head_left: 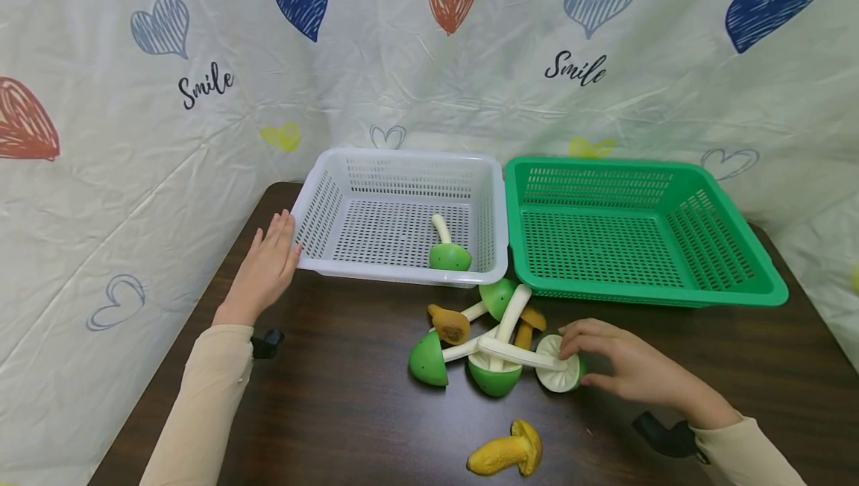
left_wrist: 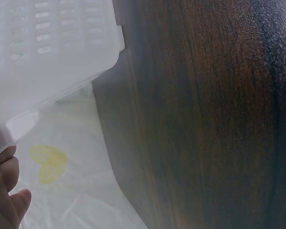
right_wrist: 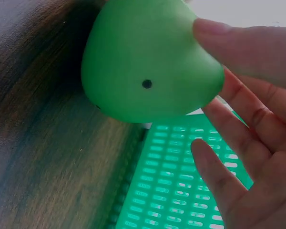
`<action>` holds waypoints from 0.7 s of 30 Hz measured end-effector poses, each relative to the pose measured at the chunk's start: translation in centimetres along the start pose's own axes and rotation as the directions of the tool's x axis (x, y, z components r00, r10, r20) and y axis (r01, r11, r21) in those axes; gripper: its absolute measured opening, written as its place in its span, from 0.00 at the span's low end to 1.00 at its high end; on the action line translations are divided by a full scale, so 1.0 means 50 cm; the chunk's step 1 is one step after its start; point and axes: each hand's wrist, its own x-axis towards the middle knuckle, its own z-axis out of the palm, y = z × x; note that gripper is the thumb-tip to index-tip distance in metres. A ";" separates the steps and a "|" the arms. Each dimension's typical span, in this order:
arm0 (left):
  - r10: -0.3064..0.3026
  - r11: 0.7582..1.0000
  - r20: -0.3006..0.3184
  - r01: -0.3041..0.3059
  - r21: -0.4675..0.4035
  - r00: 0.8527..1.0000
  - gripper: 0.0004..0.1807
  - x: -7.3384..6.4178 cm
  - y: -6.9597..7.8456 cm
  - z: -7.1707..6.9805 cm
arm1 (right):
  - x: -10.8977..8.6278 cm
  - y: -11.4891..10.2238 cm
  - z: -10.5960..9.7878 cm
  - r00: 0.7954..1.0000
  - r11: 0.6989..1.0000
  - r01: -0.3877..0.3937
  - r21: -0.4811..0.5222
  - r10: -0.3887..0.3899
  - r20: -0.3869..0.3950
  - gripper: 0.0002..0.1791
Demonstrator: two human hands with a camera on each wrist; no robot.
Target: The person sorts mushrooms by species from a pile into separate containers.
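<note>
My right hand (head_left: 627, 368) pinches the green cap of a toy mushroom (head_left: 552, 378) between thumb and fingers. Its pale gills face left in the head view, and its white stem lies across the pile. Close up in the right wrist view, the cap (right_wrist: 143, 57) shows a black dot, the thumb (right_wrist: 248, 45) on its edge. Other green-capped mushrooms (head_left: 428, 361) and brown mushrooms (head_left: 451, 324) are heaped beside it. With fingers extended, my left hand (head_left: 263, 273) rests against the left rim of the white basket (head_left: 403, 271), which holds one green-capped mushroom (head_left: 450, 256).
A green basket (head_left: 644, 294) stands right of the white one, their rims side by side. One yellow mushroom (head_left: 506, 452) lies apart near the front of the dark wooden table (head_left: 349, 396). Behind the baskets hangs a white cloth (head_left: 403, 83) printed with hearts.
</note>
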 end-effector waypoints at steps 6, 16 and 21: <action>-0.001 1.000 0.000 0.001 0.003 1.000 0.32 -0.001 0.002 -0.001 | 0.004 0.004 0.004 1.000 1.000 0.019 -0.008 -0.019 0.010 0.26; 0.005 1.000 -0.001 -0.005 0.003 1.000 0.32 0.000 0.000 0.001 | 0.011 0.013 0.008 0.992 0.992 0.128 0.002 -0.128 -0.008 0.20; 0.000 1.000 -0.004 0.000 0.007 1.000 0.32 0.001 0.001 0.000 | 0.013 0.014 0.009 0.989 0.988 0.147 0.057 -0.148 0.025 0.18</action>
